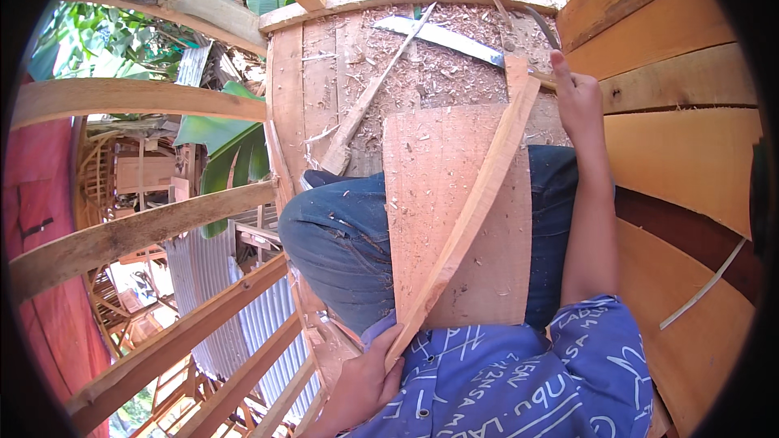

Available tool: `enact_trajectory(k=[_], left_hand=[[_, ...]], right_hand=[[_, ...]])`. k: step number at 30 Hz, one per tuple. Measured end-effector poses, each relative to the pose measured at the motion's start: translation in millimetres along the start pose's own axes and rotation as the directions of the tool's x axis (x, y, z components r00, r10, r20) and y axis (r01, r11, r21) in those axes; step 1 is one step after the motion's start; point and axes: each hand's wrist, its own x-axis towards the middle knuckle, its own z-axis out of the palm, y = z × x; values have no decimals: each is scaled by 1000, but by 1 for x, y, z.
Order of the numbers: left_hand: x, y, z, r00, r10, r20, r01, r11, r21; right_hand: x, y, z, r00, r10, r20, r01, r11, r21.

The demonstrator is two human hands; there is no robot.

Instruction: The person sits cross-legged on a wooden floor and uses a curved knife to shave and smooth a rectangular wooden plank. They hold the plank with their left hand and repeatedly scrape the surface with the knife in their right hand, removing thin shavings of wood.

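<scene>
Head view: a person sits inside a wooden hull frame with a flat board and a curved strip across the lap.

The flat board [454, 219] rests on the jeans-clad thighs and serves as the landmark. To its right rises the planked hull wall [682, 138]; to its left the open frame ribs [138, 235] show corrugated sheeting below. Beyond the board's far edge lies a plank floor strewn with shavings [422, 65], where a long blade [446, 36] lies flat. A curved wooden strip [475, 203] runs diagonally over the board, from its near left corner to past its far right corner. The left hand [365, 381] sits at the board's near corner, fingers clenched around the strip's lower end. The right hand [576, 97], at the board's far right corner, has fingers wrapped on the strip's upper end.
</scene>
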Motion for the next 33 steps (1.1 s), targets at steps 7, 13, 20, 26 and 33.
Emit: enact_trajectory(k=[7,13,20,26,33], left_hand=[[2,-2,2,996,-52,-66,50,998,-31],[-1,0,2,991,-124,-40,122,992,-37],[0,0,3,995,-94,-35,93,995,-19],[-2,2,5,997,-53,-57,52,999,-7],[0,3,3,999,-28,-32,30,997,70]], right_hand=[[-104,-48,-12,971,-139,194,105,978,180],[-179,-67,-22,864,-371,340,351,929,120],[-197,-63,-17,835,-418,357,428,902,55],[-185,-59,-14,822,-483,301,511,859,-16],[-164,-46,-8,915,-357,187,380,918,-111]])
